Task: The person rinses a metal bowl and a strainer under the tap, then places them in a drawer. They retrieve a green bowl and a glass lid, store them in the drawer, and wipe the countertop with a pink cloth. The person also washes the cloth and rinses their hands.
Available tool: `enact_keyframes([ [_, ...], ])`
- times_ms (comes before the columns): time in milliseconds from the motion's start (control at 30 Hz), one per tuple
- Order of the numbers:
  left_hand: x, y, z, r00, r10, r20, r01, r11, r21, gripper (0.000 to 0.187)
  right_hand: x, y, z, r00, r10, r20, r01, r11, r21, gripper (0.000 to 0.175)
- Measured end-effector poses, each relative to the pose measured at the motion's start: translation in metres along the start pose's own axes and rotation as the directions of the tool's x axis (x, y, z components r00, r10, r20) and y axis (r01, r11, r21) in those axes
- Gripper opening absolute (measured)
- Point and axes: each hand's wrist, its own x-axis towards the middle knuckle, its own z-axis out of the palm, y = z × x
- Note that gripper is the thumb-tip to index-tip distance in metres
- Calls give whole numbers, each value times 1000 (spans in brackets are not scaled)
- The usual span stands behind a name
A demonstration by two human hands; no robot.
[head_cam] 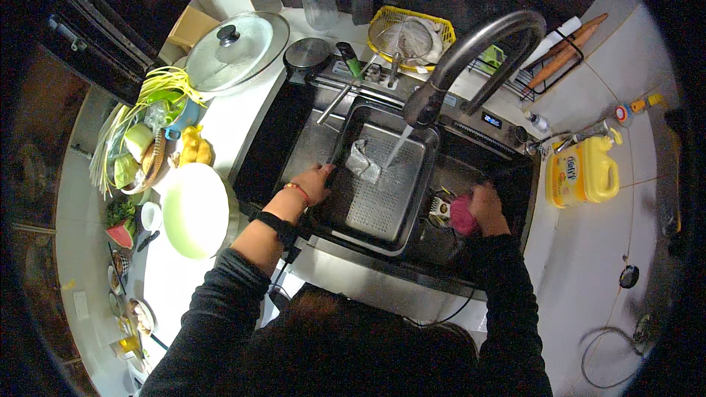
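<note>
My left hand (315, 183) grips the left rim of a perforated metal drain basket (375, 207) set in the sink (314, 149). A crumpled grey cloth (364, 163) lies in the basket. Water runs from the curved faucet (423, 105) onto the basket's floor, beside the cloth. Low in the right part of the sink, my right hand (488, 209) holds a pink scrubber or cloth (463, 215); its exact kind is blurred. Just left of the pink item is a light-coloured object with holes (440, 207), partly hidden.
Left on the counter stand a large pale basin (196, 212), a glass lid (237, 52) and a vegetable basket (149, 168). Behind the sink sits a yellow basket (411, 38) with strainers. A yellow detergent jug (582, 171) stands right. A metal-handled tool (339, 100) crosses the sink's back edge.
</note>
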Motion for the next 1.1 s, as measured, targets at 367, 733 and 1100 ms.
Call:
enact_keyframes([
  [367, 14, 5, -11, 982, -177, 61, 178, 984, -1, 44, 77, -226, 125, 746, -538, 393, 582, 813, 9, 54],
  [733, 9, -3, -17, 963, -248, 108, 267, 938, -223, 36, 110, -236, 145, 935, -198, 293, 119, 956, 267, 49],
  [1100, 20, -27, -6, 988, -139, 64, 143, 988, -61, 42, 70, -173, 152, 997, -62, -36, 36, 862, -505, 30],
])
